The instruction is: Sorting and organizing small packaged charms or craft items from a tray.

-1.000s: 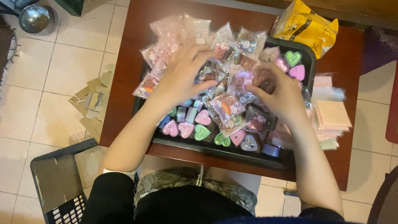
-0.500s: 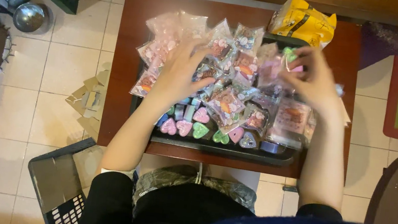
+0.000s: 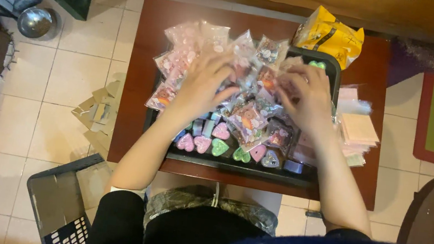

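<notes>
**Both hands on the packet pile over the black tray**

Head view, looking down. A dark red-brown worktop [image 3: 140, 74] carries a black tray [image 3: 233, 167] heaped with small clear packets [image 3: 250, 118] of coloured trinkets.

Left hand [image 3: 205, 84]: palm down, fingers spread, lying flat on the left half of the pile. The packets lie under the palm and fingertips, not pinched between them; the grip is open, pressing rather than clasping.

Right hand [image 3: 308, 97]: on the right half of the pile, fingers curled toward the centre. Packets sit beneath and against the fingertips. Whether the grip closes on one cannot be told; the fingertips are hidden among the packets.

Pile spills past the tray's left rim onto the worktop. Along the near edge of the tray, uncovered, a row of heart-shaped pieces [image 3: 211, 146] in pink, green and blue, well clear of both hands.

Surroundings: yellow bag [image 3: 329, 36] at the far edge, just beyond the tray; stack of pale pink sheets [image 3: 359, 128] right of the tray, beside the right wrist. On the tiled floor: a metal bowl [image 3: 36, 21], folded cardboard [image 3: 98, 113], a dark crate [image 3: 60, 210].
</notes>
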